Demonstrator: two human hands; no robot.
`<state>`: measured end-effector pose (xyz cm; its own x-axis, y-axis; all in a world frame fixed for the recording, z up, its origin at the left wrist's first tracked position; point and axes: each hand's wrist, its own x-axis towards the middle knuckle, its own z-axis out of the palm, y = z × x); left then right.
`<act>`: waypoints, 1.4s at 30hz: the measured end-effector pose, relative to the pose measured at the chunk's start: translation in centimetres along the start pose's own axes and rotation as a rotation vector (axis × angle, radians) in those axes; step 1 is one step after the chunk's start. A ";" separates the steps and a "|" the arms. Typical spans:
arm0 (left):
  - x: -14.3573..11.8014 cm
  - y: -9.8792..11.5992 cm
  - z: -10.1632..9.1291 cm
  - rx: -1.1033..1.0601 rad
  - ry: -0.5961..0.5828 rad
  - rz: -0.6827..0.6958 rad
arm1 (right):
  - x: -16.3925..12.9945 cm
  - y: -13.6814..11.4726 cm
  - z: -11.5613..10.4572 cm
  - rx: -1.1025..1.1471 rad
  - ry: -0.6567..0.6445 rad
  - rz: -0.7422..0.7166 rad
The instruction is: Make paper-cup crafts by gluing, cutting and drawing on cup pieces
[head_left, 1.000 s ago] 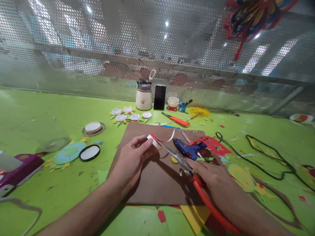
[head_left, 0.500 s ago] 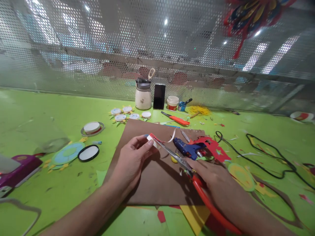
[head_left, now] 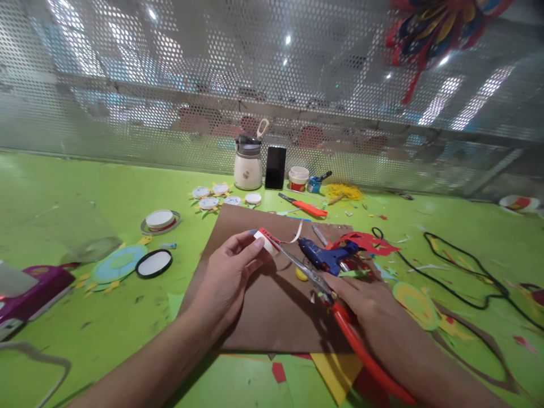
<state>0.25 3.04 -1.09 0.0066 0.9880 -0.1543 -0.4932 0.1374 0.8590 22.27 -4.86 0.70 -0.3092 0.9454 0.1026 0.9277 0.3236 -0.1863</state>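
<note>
My left hand (head_left: 227, 277) pinches a small white lid (head_left: 265, 242) with a red strip on its rim and a thin white strip curling off it, above a brown cardboard sheet (head_left: 272, 309). My right hand (head_left: 365, 303) grips red-handled scissors (head_left: 317, 282); their blades point up-left and their tips meet the strip at the lid. A blue glue gun (head_left: 326, 257) lies just beyond the scissors, and a small yellow disc (head_left: 301, 275) rests on the cardboard under the blades.
Red foam cut-outs (head_left: 368, 242) and a black cord (head_left: 459, 277) lie to the right. A jar (head_left: 248, 165), phone (head_left: 276, 168), paint pots and an orange knife (head_left: 306, 207) stand at the back. Round lids (head_left: 153, 263), foam flowers and a purple device (head_left: 32, 292) sit left.
The red foam cut-out beside the glue gun has lifted and shifted slightly. Both hands stay nearly still with the scissors at the strip.
</note>
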 end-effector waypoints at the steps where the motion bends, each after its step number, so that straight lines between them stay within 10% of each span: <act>1: 0.1 0.0 -0.1 -0.019 -0.018 -0.007 | 0.0 0.0 0.1 -0.004 0.003 -0.005; 42: 0.2 0.2 0.0 -0.065 -0.038 -0.083 | 0.1 -0.2 0.4 0.043 0.006 0.014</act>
<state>0.19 3.26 -0.96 0.0821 0.9755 -0.2042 -0.5452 0.2155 0.8102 22.02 -4.81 0.36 -0.2951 0.9496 0.1055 0.9219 0.3121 -0.2296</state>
